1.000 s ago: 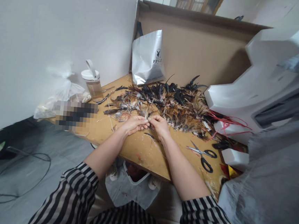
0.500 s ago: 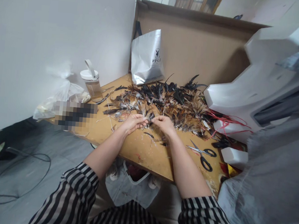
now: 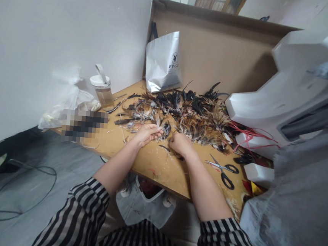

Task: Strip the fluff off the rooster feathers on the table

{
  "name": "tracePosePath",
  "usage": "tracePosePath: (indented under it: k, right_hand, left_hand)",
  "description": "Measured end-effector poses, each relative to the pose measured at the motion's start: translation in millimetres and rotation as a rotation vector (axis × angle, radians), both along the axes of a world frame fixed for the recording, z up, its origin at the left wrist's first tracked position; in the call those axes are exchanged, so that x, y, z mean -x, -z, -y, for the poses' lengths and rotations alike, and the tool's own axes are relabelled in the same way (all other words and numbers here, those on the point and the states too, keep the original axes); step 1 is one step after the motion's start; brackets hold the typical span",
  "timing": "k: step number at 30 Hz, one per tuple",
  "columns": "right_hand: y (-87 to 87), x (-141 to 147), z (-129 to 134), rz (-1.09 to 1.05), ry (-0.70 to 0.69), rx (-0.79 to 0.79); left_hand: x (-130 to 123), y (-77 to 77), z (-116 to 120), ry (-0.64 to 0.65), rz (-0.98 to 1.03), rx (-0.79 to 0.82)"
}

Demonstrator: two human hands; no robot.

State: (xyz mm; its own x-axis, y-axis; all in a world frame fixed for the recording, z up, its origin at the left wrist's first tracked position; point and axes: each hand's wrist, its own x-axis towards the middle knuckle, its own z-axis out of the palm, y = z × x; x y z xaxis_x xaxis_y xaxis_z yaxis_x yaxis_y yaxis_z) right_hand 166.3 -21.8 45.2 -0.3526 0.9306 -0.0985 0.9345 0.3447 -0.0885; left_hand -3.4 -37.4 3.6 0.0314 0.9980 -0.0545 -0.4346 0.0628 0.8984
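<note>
A wide pile of brown, black and grey feathers (image 3: pixel 193 118) covers the back of the wooden table (image 3: pixel 148 171). At the pile's front edge my left hand (image 3: pixel 149 134) pinches a small bunch of greyish feathers (image 3: pixel 165 129) between thumb and fingers. Just right of that bunch, my right hand (image 3: pixel 181 144) is closed, its fingers curled; whatever it grips is too small to make out. A few loose dark feathers (image 3: pixel 164 148) lie between and below the hands.
Open scissors (image 3: pixel 223 169) with black handles lie to the right, near red strings (image 3: pixel 249 134). A silver bag (image 3: pixel 163 63) stands behind the pile. At left are a lidded cup (image 3: pixel 102 89) and a plastic bag (image 3: pixel 68 103). Below sits a white bin (image 3: pixel 149 190).
My right hand has moved slightly down and away from my left hand, its fingers more curled. My left hand keeps its pinch on the feathers. The view has shifted a little.
</note>
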Motion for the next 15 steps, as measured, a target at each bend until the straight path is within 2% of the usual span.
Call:
tracePosePath:
  k: [4,6,8,11,15]
  right_hand:
    - [-1.1,-16,-11,-0.203,-0.092,0.109]
    - [-3.7,-26,-16,-0.418,-0.191,0.252]
    - [-6.5,-33,-19,-0.647,-0.232,0.388]
    - [-7.2,-32,-18,-0.964,-0.186,0.463]
    - [2.5,-13,-13,-1.285,-0.082,0.398]
  left_hand:
    - [0,-0.7,0,-0.001,0.023,0.006]
    - [1,-1.2,0,0.001,0.046,0.011]
    - [1,-1.6,0,0.007,0.062,0.020]
    - [0,-1.6,1,0.015,0.067,0.043]
    - [-1,-1.1,1,0.054,0.065,0.051]
